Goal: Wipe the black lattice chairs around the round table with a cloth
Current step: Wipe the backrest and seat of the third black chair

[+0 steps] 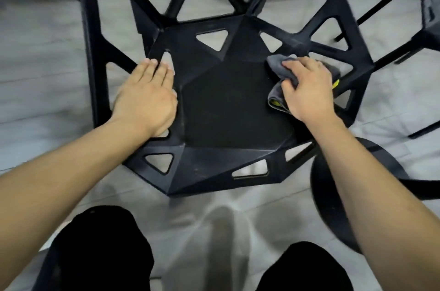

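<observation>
I am bracing my flat, relaxed left hand (pixel 147 95) on the black angular plastic lattice chair (pixel 226 105) while my right hand (pixel 307 87) is gripping the crumpled grey-and-yellow cloth (pixel 277 63) against the seat's right edge, so I judge the wiping only partly done.

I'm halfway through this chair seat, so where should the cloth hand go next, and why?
Probably sweep the right hand and grey cloth leftward across the seat: the cloth sits at its right edge, the centre lies uncovered, and the left hand rests flat on the left side, steadying the chair.
</observation>
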`<state>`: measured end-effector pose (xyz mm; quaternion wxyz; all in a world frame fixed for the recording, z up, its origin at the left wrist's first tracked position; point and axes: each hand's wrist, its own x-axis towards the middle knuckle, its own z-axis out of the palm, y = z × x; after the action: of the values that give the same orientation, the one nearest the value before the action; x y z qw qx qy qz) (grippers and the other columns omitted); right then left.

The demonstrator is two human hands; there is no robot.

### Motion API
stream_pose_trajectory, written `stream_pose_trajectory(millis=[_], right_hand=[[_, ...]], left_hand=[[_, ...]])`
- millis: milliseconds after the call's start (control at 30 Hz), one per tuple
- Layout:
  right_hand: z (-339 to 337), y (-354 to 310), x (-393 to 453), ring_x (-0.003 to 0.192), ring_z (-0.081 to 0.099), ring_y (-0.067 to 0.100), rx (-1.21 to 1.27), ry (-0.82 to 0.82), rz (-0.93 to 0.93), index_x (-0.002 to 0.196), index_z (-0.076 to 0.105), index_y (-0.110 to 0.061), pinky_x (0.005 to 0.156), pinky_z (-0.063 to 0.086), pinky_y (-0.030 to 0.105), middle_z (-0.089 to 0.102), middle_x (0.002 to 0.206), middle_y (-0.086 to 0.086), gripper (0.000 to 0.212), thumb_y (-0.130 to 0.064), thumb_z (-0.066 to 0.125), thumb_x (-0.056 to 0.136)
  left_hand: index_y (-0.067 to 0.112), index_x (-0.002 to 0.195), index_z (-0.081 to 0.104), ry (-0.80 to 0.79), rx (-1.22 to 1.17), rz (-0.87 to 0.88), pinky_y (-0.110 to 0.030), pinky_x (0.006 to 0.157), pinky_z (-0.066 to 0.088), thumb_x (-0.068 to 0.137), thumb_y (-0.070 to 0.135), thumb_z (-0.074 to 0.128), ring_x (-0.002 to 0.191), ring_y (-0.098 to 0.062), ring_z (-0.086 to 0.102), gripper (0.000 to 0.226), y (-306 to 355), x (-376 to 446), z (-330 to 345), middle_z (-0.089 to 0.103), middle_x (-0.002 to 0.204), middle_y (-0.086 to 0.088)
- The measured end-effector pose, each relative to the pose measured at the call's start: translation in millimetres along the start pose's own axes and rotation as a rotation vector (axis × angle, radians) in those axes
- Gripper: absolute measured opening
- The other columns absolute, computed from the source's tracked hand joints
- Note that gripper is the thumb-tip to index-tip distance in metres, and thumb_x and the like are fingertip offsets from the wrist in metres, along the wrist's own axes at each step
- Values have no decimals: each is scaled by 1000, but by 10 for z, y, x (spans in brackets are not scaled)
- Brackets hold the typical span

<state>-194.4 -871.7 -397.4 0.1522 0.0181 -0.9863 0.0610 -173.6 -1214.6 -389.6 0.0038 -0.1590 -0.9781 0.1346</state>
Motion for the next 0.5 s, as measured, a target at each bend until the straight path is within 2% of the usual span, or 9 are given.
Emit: stream_pose_trajectory(millis=[67,167,233,333,433,500], right_hand=[[15,14,43,106,56,41,-19,-13,-28,124,66,-13,100,41,46,65,117,16,48,-33,48,85],[-48,-196,-70,105,57,44,-31,-28,59,125,67,-14,95,42,49,63,118,22,49,-33,46,85],[-94,-658,-369,103,56,44,-18,-69,149,119,66,-16,87,43,50,60,119,20,40,-31,50,85],[-136,-1709,-893,99,55,38,-22,-77,127,111,63,-18,82,39,47,58,106,13,33,-34,54,84],[-126,-2464,-1307,105,53,36,83,-27,86,124,59,-17,91,38,49,58,111,11,44,-36,47,86],[-117,-2486,-1389,107,53,34,138,11,65,132,57,-18,95,39,46,59,115,9,47,-35,44,90]], left_hand=[[-1,158,19,-15,12,-21,-44,126,6,105,32,15,154,-33,18,63,18,10,33,21,166,-16],[1,159,15,-30,11,-7,-44,127,5,106,34,12,154,-33,15,63,23,-4,4,17,167,-14],[1,159,15,-49,8,-17,-44,127,4,106,35,12,155,-32,14,63,17,-11,-26,16,168,-14],[1,159,16,-81,-13,-9,-43,127,3,107,34,15,155,-33,14,62,14,-43,-83,17,167,-15],[-1,158,19,-67,-24,4,-41,127,3,107,30,22,154,-33,16,59,-17,-33,-98,21,166,-18],[0,156,22,-83,-23,12,-41,127,4,106,29,28,153,-33,19,58,-48,-27,-95,25,164,-19]])
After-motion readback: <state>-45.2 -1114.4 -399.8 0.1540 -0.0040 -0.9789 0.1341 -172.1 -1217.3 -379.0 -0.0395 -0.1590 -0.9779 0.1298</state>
